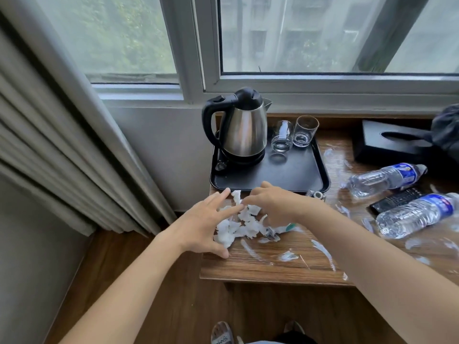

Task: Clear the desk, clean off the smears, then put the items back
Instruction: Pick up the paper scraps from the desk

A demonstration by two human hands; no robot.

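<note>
Head: both hands on tissue scraps point(238, 224) near desk point(273, 271) edge, grip unclear.

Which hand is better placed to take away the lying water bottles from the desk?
Probably the right hand. Both water bottles lie on the right part of the desk; the left hand rests at the left edge, by the tissue scraps.

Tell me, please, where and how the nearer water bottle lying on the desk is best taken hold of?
Probably around the clear ribbed body of the nearer water bottle, coming down from above with fingers across its length. It lies on its side on the desk, cap end tilted right, so the round middle is exposed.
</note>
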